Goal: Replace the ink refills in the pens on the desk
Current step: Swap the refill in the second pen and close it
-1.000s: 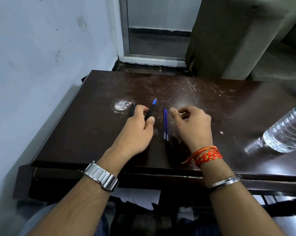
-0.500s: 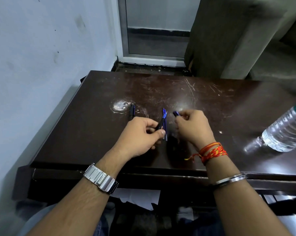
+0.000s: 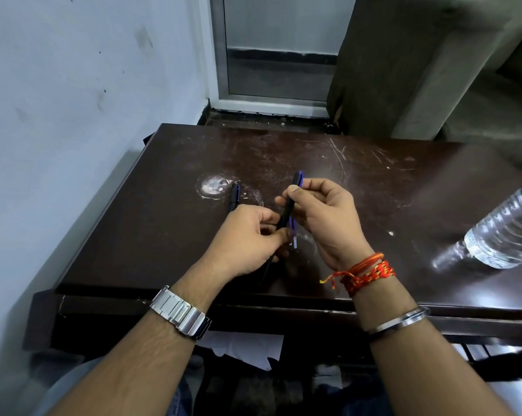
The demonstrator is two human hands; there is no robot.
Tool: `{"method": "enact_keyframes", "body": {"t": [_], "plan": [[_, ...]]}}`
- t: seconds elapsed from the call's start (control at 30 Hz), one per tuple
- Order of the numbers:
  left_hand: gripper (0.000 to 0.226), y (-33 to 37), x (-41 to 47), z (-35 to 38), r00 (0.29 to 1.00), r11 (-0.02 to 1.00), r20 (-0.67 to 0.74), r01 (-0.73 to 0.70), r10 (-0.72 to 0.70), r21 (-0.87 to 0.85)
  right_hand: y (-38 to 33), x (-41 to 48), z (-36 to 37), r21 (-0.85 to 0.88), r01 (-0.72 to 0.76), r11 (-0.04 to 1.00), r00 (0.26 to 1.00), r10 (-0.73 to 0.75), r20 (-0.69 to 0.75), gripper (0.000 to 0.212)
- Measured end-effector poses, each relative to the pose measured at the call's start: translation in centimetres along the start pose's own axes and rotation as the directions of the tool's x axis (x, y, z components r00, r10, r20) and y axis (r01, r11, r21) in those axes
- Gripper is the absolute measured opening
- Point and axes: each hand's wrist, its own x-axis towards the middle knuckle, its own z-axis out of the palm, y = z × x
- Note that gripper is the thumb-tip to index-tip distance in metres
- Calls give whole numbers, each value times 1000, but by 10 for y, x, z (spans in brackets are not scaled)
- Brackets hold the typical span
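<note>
The left hand (image 3: 247, 235) grips the lower barrel of the black pen (image 3: 286, 214) and the right hand (image 3: 329, 214) pinches its top, held over the table (image 3: 163, 235). If it jerks apart, I'd guess a loose piece could drop and roll off, or scatter the blue refills (image 3: 293, 228) lying beneath.

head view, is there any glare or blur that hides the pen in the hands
Head view: the pen is sharp and evenly lit, with no glare on it; head view: bright reflections lie on the glossy desk near the water bottle, well to the pen's right; head view: the right edge of the picture crops the bottle.
</note>
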Motion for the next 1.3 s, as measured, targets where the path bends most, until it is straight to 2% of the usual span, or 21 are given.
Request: {"method": "enact_keyframes", "body": {"t": [0.13,0.2,0.27,0.33,0.47,0.63,0.7,0.8,0.87,0.9,1.0,1.1,1.2,1.3], "plan": [[7,-4,1,2,993,997,-100,-66,68,28,4,0,0,-125,102,987,989,-87,122,35],[26,-5,1,6,982,997,-170,-78,80,21,4,2,-1,-267,192,944,978,-161,134,41],[40,-5,1,8,965,994,-244,-106,100,-10,6,2,0,-365,220,904,975,-194,109,33],[42,-4,1,9,942,989,-303,-142,144,27,10,1,3,-379,206,902,978,-185,93,31],[38,-2,-2,15,925,978,-318,-190,209,89,18,-2,8,-381,239,893,971,-230,72,32],[35,-3,-7,13,923,977,-324,-181,208,112,26,0,10,-331,262,906,965,-252,75,35],[33,-2,-6,6,922,978,-340,-139,184,154,32,-1,12,-335,237,912,971,-212,109,45],[29,2,3,-15,874,973,-468,-19,128,231,42,-7,20,-343,167,925,984,-133,120,78],[11,1,8,-33,818,939,-568,119,91,322,45,-9,21,-380,190,905,982,-176,70,85],[5,-1,8,-40,800,921,-597,182,65,344,44,-8,19,-400,200,894,979,-201,41,83],[18,-11,11,-51,781,892,-625,284,-1,353,44,-7,17,-455,176,873,978,-206,-18,70],[26,-16,19,-50,766,893,-641,321,-48,316,46,-9,21,-526,178,832,977,-213,-8,59],[20,-17,28,-46,744,886,-663,362,-86,291,48,-12,23,-568,195,800,972,-234,4,51],[31,-21,32,-45,715,889,-693,374,-96,263,48,-14,23,-584,195,788,971,-239,3,46]]}}
